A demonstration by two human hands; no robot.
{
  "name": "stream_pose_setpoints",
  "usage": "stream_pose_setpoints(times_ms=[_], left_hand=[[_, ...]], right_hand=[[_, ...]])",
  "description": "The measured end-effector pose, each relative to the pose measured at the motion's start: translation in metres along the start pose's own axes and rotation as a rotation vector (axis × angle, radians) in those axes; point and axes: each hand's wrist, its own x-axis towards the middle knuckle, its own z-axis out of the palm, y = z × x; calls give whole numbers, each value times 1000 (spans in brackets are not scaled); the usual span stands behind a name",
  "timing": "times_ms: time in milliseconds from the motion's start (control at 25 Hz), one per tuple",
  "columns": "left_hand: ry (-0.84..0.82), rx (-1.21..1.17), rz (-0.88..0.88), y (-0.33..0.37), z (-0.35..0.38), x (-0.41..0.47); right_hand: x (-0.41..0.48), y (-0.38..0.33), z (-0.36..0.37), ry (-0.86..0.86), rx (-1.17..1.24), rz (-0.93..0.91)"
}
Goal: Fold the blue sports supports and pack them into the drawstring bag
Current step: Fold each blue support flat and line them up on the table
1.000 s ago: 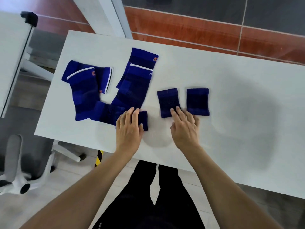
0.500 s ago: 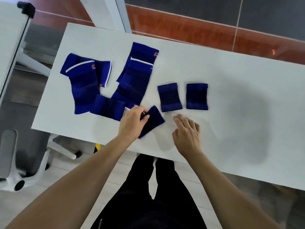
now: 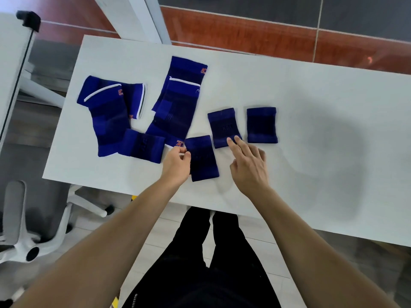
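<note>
Lining up supports on the counter (image 3: 322,103)

The wristband (image 3: 203,161) lies near the front edge, long axis pointing away from me, far end leaning slightly left. My left hand (image 3: 175,163) pinches its left edge, I think; on my right hand (image 3: 249,167), straight fingers (image 3: 241,144) touch the neighbouring support (image 3: 222,125). Best to square it parallel beside that one.

Four short bands (image 3: 262,125), four longer supports (image 3: 104,116) (two overlapping pairs)
</note>
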Motion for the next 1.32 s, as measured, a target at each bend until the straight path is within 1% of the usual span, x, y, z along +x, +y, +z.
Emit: stream_pose_setpoints(times_ms=[80,160,280,400,440,560,640,760,880,920,1000,1080,1160,1240,1280,1320], left_hand=[[2,1,0,1,-1,2],[-3,36,12,-1,-1,3],[78,152,66,-3,1,-1],[125,98,111,0,5,-8],[147,132,154,1,7,-10],[246,393,382,15,14,-9],[205,467,505,31,24,1],[116,628,559,47,43,19],[135,742,569,46,54,25],[144,740,578,45,56,26],[149,660,580,43,54,26],[121,553,591,47,49,27],[72,432,595,58,45,29],[-5,250,516,77,44,30],[-60,201,468,87,44,30],[-121,224,455,95,47,31]], right_hand=[[3,0,2,-87,-47,-9],[2,3,3,-109,-67,8],[-5,7,0,-92,-70,23],[-13,14,0,-39,-16,35],[-15,16,0,-7,11,38],[-12,18,-2,86,60,77],[-5,20,-7,107,97,131],[0,22,-14,84,125,260],[3,21,-19,20,148,400],[4,22,-20,5,171,429],[6,22,-23,-17,265,446],[5,22,-28,-33,479,466],[5,23,-36,-22,716,550],[6,28,-45,76,870,627],[8,32,-50,140,942,657],[10,36,-57,190,1007,672]])
